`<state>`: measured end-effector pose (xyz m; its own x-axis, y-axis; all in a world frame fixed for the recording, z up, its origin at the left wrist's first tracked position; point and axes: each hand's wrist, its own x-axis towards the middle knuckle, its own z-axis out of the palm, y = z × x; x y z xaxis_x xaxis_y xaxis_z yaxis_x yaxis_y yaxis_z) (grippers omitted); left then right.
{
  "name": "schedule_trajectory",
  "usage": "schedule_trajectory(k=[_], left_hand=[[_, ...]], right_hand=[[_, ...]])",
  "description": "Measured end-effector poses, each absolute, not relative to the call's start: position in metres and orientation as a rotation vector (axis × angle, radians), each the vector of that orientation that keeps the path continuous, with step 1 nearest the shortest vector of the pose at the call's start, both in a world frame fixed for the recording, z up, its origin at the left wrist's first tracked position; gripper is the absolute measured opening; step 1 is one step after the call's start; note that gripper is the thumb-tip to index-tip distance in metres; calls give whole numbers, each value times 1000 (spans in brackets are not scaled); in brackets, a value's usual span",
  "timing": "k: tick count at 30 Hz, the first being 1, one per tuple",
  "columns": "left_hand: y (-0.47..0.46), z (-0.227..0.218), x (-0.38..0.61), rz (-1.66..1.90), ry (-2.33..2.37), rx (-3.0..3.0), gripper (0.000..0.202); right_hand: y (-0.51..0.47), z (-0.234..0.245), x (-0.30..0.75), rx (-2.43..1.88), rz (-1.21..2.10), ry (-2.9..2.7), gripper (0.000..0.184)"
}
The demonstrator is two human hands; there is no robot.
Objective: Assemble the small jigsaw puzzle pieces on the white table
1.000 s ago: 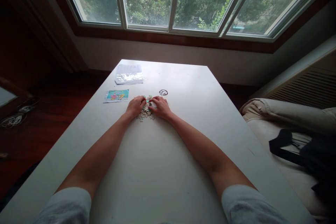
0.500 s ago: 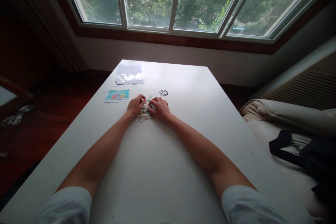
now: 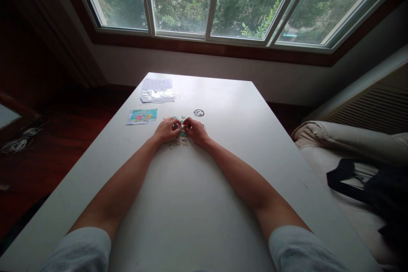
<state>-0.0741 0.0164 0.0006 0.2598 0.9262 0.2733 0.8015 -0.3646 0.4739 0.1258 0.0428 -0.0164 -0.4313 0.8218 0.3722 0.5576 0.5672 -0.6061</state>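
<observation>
A small heap of jigsaw puzzle pieces point(image 3: 176, 142), pale with some green ones among them, lies on the white table. My left hand point(image 3: 167, 129) is over its left side, thumb and fingers curled into a pinch on a puzzle piece. From the right, my right hand point(image 3: 195, 131) also pinches a puzzle piece, its fingertips close to those of the left. The pieces at the fingertips are tiny and mostly covered. Left of the hands lies a colourful cartoon picture card point(image 3: 143, 116).
A clear plastic sleeve with papers point(image 3: 157, 90) lies at the table's far left. A round black-and-white disc point(image 3: 199, 113) sits behind my right hand; another round item beside that hand is partly hidden. Right of the white table point(image 3: 204, 204) stands a padded seat point(image 3: 321, 157) with dark cloth.
My hands have come closer together above the heap. The fingers, earlier spread among the pieces, are now drawn into pinches. The card and sleeve have stayed put.
</observation>
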Motion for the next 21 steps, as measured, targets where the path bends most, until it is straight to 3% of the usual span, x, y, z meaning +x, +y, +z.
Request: schedule_trajectory(k=[13, 21], left_hand=[[17, 2, -82, 757, 1427, 2231, 30], [19, -3, -82, 827, 1466, 2213, 25]], right_hand=[[45, -18, 130, -1110, 602, -2049, 11], [45, -18, 129, -1040, 664, -2047, 24]])
